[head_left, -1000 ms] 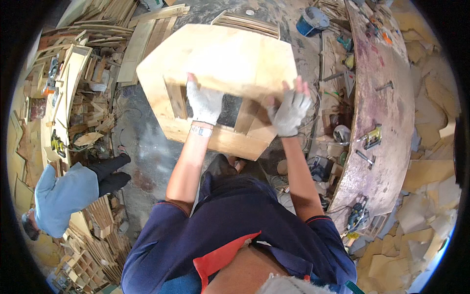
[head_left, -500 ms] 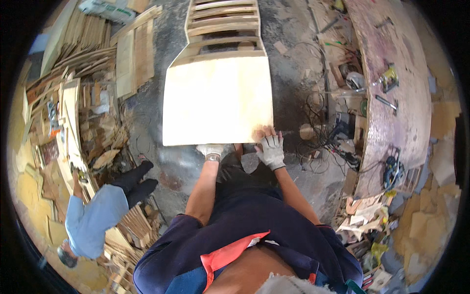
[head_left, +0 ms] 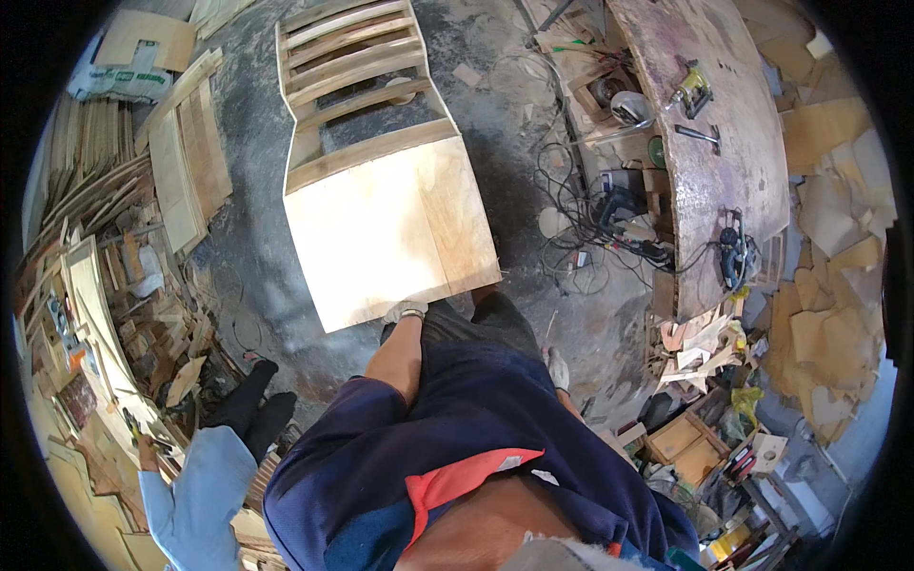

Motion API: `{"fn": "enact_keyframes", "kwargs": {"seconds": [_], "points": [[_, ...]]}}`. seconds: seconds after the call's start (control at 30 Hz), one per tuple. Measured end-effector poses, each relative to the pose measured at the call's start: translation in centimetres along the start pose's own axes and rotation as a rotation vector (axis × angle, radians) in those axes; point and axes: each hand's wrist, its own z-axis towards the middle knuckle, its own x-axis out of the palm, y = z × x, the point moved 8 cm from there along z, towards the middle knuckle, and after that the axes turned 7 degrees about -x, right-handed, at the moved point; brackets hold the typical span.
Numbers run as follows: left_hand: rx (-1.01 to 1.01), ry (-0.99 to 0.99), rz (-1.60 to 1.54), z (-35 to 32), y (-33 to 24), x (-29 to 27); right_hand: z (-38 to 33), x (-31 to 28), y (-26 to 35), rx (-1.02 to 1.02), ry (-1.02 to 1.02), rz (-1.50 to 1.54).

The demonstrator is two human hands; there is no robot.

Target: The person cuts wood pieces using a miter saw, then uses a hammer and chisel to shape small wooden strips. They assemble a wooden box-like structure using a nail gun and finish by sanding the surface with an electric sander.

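now: gloved left hand at near edge of the plywood-faced slatted frame, grip not discernible; right hand hangs apart, grip unclear, near workbench.

Pale matt plywood panel

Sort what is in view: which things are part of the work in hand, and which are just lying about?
In hand:
- plywood-sheeted wooden frame on the floor
- left hand, gloved, at its near edge
- right hand, gloved, off the frame, by the hip

Lying about:
- workbench with a power drill
- tangled cables
- stacked boards
- another person's legs
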Motion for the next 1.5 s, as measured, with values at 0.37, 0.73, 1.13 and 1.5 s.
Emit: {"fn": "enact_keyframes", "kwargs": {"seconds": [0.37,0.73,1.13,1.5], "points": [[0.179,-0.232,-0.082,-5.0,-3.6,-9.0,5.6,0.7,-0.5,-0.096,-0.202,0.195],[0.068,-0.461,0.257,-0.6,-10.3,-15.5,8.9,6.3,-5.5,-0.132,-0.314,0.695],[0.776,0.297,-1.693,-6.9,-4.3,-13.8,1.9,6.9,-5.2,-0.083,-0.219,0.37],[2.06,0.866,-0.398,-61.5,3.4,-5.4,-1.8,11.3,-6.6,-0.078,-0.216,0.265]]}}
